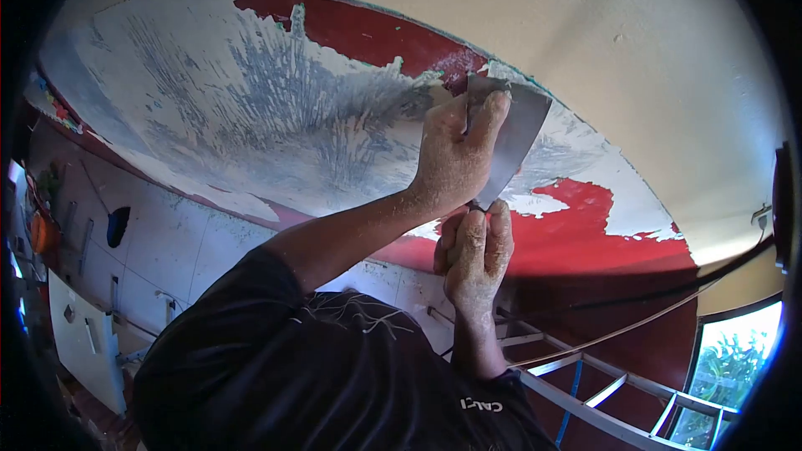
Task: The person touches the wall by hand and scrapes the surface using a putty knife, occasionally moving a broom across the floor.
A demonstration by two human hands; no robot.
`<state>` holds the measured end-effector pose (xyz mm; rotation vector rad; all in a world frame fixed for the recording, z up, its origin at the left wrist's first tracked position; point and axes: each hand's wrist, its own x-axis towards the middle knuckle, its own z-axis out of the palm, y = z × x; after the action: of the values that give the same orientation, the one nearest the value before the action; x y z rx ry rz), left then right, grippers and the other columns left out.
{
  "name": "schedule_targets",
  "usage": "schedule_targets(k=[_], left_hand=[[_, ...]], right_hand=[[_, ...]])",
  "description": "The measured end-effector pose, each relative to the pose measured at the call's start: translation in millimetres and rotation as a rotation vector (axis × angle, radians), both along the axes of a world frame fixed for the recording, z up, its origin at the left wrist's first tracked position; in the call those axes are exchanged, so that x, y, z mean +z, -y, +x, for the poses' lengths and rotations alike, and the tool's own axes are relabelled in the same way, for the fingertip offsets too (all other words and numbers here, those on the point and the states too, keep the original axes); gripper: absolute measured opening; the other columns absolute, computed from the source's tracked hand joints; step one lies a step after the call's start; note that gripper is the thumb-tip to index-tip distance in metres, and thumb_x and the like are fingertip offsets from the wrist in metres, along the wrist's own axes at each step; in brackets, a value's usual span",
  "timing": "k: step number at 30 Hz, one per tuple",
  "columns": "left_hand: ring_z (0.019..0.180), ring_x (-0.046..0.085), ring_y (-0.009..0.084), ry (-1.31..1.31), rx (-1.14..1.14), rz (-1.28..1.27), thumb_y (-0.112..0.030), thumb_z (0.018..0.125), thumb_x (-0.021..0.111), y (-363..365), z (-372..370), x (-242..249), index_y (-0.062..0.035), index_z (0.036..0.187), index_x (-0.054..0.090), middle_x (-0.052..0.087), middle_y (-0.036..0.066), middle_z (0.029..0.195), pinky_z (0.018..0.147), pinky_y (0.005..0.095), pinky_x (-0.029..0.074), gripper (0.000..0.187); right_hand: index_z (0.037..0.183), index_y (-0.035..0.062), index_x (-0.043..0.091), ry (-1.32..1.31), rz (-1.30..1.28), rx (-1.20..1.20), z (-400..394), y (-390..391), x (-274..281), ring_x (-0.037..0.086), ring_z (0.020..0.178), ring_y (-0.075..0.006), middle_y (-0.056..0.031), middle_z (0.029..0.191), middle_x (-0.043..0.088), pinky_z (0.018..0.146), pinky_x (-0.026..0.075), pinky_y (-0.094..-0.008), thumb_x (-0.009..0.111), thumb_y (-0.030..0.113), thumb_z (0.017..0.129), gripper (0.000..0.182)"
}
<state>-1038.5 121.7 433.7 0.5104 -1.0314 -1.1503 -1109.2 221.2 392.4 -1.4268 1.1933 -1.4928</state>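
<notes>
A wide metal putty knife point(520, 129) lies with its blade against a curved surface point(209, 108) of peeling red paint. The blade's far edge is near the surface's border with the cream-coloured part. My left hand point(459, 150) is closed on the side of the blade, its thumb lying along the metal. Below it, my right hand point(476, 259) is wrapped around the handle, which is mostly hidden by the fingers. Both hands are dusted with pale powder. White and grey patches show where paint is gone, and red paint point(576, 234) stays to the right and along the top.
A metal ladder point(618, 392) is at the lower right, with a dark cable point(635, 301) above it. A window point(735, 351) opens on greenery. At left are a dark broom head point(118, 225), a white panel point(83, 342) and a tiled floor point(167, 242) with scattered flakes.
</notes>
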Motion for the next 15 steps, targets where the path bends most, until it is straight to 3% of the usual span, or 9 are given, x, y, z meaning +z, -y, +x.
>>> schedule_targets(k=[2, 4, 15], left_hand=[[0.052, 0.055, 0.0095, 0.034, 0.015, -0.017, -0.024, 0.096, 0.051, 6, 1, -2, -0.0003, 0.079, 0.057, 0.055, 0.003, 0.060, 0.046, 0.0284, 0.043, 0.030], [0.059, 0.055, 0.0096, 0.167, 0.190, -0.109, -0.023, 0.096, 0.052, 8, -4, -17, 0.0001, 0.079, 0.058, 0.057, 0.003, 0.061, 0.052, 0.0277, 0.042, 0.029], [0.054, 0.056, 0.0081, 0.024, 0.045, -0.093, -0.022, 0.095, 0.053, 13, -6, -20, -0.0009, 0.082, 0.061, 0.058, 0.003, 0.060, 0.049, 0.0275, 0.044, 0.026]], right_hand=[[0.095, 0.0019, 0.039, 0.013, -0.010, -0.005, 2, 2, 4, 0.042, 0.039, -0.0055, -0.0010, 0.052, 0.044, 0.035, 0.030, -0.0191, 0.037, 0.018, 0.101, 0.017], [0.103, 0.0027, 0.042, 0.000, 0.041, -0.020, 1, -4, -2, 0.037, 0.039, -0.0067, -0.0036, 0.061, 0.044, 0.034, 0.033, -0.0203, 0.036, 0.021, 0.101, 0.020], [0.109, 0.0035, 0.040, 0.108, 0.029, 0.003, 7, 1, -11, 0.038, 0.040, -0.0071, -0.0042, 0.063, 0.045, 0.033, 0.034, -0.0198, 0.037, 0.019, 0.100, 0.018]])
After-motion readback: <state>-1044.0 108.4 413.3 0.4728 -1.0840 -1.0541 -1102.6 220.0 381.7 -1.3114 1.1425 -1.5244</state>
